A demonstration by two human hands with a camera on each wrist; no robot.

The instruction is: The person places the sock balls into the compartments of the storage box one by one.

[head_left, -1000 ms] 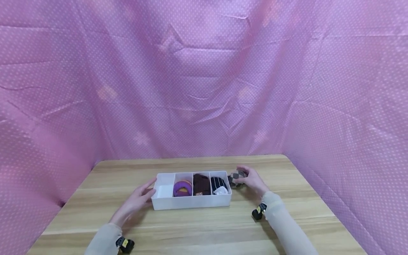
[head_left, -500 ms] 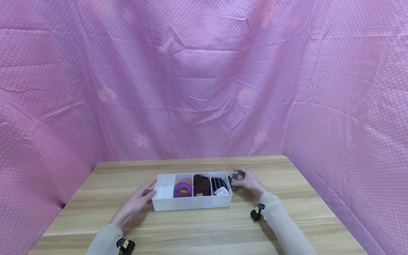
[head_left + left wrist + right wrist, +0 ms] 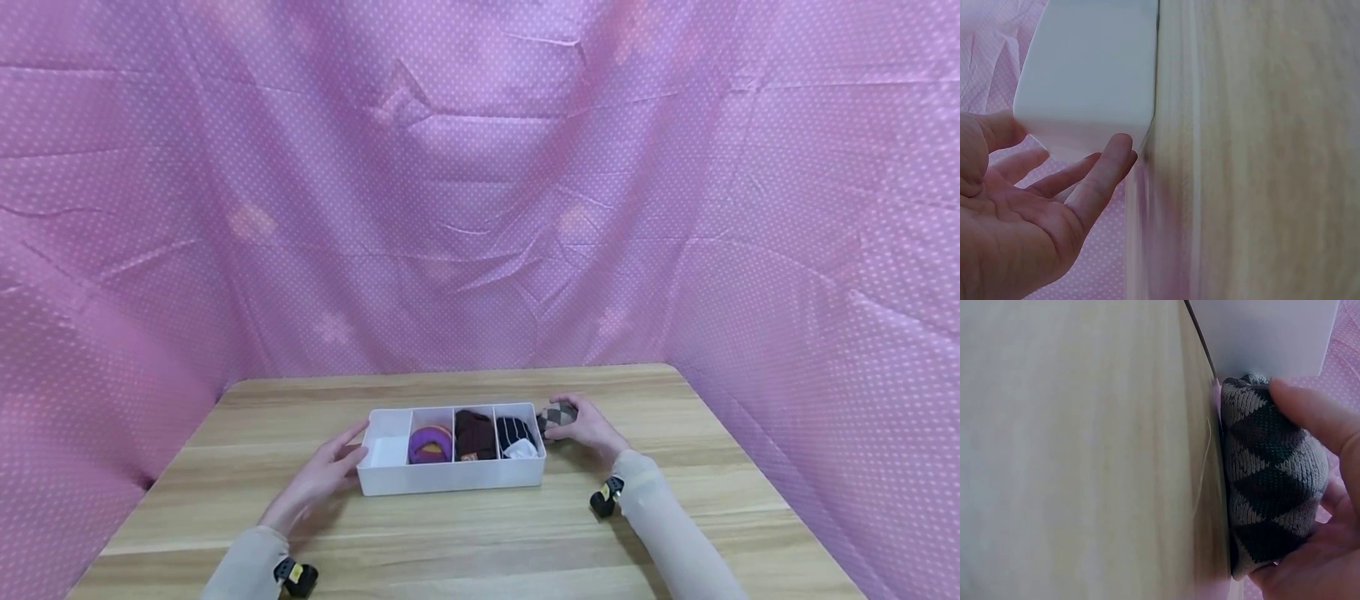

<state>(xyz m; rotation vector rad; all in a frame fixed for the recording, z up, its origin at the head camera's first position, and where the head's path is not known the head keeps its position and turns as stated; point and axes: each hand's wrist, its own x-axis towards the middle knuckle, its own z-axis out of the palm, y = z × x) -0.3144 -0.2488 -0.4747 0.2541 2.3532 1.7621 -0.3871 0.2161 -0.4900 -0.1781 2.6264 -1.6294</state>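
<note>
While your right hand (image 3: 588,429) curls its fingers and thumb round the rolled argyle sock (image 3: 558,414), that grey-and-dark diamond-knit bundle sits on the worktop (image 3: 675,417) just beside the right end wall of the white divided box (image 3: 450,477), touching or nearly touching it; the right wrist view shows the sock (image 3: 1269,478) pressed down on the wood with the box wall directly beyond it. Your left hand (image 3: 322,475), fingers relaxed and spread, holds nothing and rests at the opposite, left end of the box, fingertips (image 3: 1116,150) at the lower corner of that wall; whether they truly touch it cannot be told. Item, box: long axis running left to right across you, four compartments in a row. Item, leftmost compartment (image 3: 388,450): no sock seen in it, nearest your left hand and farthest from the sock. Item, next three compartments: a purple-and-orange roll (image 3: 430,443), a dark brown roll (image 3: 474,433), a black-and-white striped roll (image 3: 514,435), the last nearest your right hand. The sock thus lies to the right of the whole row, with the free compartment at the far end of the box's length from it. Item, surround: pink dotted cloth (image 3: 480,208) on three sides.
</note>
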